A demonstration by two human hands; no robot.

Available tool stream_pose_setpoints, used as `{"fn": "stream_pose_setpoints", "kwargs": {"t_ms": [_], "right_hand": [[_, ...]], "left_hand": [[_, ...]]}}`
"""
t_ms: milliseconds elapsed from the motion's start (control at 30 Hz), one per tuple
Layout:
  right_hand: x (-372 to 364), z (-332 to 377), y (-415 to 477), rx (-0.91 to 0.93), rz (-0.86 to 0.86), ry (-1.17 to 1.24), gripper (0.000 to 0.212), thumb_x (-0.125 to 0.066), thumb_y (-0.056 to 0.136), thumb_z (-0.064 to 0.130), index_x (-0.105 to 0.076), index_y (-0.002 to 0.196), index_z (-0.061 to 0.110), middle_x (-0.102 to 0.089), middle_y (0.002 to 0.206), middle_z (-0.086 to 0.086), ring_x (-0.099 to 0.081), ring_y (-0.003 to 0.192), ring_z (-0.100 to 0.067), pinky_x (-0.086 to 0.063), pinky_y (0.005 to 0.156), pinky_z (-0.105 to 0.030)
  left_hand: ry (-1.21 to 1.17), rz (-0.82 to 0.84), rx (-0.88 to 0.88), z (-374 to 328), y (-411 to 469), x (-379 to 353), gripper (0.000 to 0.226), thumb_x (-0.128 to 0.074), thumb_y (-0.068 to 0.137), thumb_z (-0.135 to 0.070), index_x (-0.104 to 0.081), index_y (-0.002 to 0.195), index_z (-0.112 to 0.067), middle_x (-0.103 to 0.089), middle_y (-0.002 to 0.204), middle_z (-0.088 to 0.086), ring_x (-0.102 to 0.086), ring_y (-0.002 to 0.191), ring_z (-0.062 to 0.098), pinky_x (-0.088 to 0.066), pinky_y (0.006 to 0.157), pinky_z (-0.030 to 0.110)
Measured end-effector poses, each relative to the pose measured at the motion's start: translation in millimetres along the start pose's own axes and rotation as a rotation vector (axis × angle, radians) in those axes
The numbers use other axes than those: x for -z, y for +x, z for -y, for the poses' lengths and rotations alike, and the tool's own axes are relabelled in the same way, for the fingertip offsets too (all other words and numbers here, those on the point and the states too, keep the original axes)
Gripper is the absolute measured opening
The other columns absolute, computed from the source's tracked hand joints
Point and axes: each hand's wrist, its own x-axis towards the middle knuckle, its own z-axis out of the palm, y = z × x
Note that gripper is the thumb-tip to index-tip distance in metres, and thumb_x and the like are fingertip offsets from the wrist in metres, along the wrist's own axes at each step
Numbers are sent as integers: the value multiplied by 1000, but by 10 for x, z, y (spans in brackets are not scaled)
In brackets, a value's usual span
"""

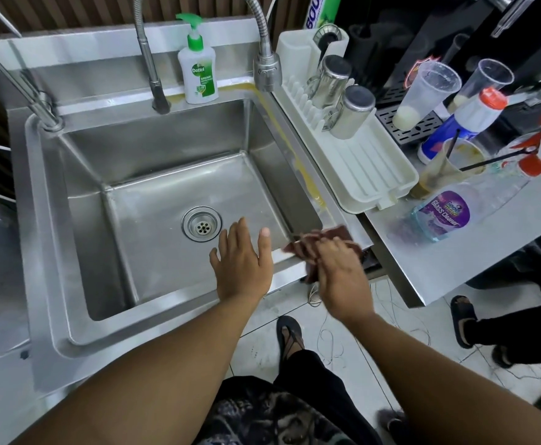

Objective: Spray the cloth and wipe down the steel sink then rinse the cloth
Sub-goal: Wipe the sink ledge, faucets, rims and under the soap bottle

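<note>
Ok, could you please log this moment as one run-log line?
phase: wiping | right hand: holds cloth on sink rim, near right corner | left hand: open above sink

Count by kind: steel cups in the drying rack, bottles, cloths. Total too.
Steel cups in the drying rack: 2
Bottles: 3 (soap pump bottle, glass cleaner, red-capped bottle)
Cloth: 1
Total: 6
</note>
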Motion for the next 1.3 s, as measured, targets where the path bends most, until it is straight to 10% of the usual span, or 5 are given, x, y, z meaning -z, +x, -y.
{"fn": "stream_pose_setpoints", "kwargs": {"t_ms": [200,433,667,933,1300], "right_hand": [[-17,42,347,-440,-23,-59,71,-17,92,35,-30,154,3,-31,161,-19,-21,149,-42,-12,123,-52],[-105,356,-142,165,40,47,46,-39,99,22,-55,140,10,-57,143,-6,-44,137,-30,-30,116,-45],[-7,-58,309,-328,-5,-101,66,-17,93,33,-43,148,7,-42,154,-15,-30,146,-41,-21,120,-54],[-54,262,-66,207,46,62,44,-43,94,16,-58,135,14,-62,134,-4,-50,128,-29,-37,110,-45],[-266,668,14,-22,24,20,57,-29,95,31,-50,146,15,-48,152,-3,-36,145,-29,-23,120,-52]], "left_hand": [[-7,-1,4,6,5,-1,84,2,92,-69,-26,155,-22,-31,162,2,-20,151,25,-16,120,56],[-21,-24,-11,-5,-8,10,89,4,90,-72,-28,155,-20,-33,161,2,-21,150,24,-17,120,55],[-45,-29,-3,4,3,10,87,2,91,-70,-29,155,-20,-34,161,3,-22,151,24,-17,120,55],[-73,-48,-13,10,-2,26,88,1,90,-71,-30,155,-19,-34,160,3,-22,151,23,-19,119,55],[-122,-66,13,-4,6,52,87,-2,90,-68,-32,155,-18,-34,161,4,-23,150,24,-20,120,51]]}}
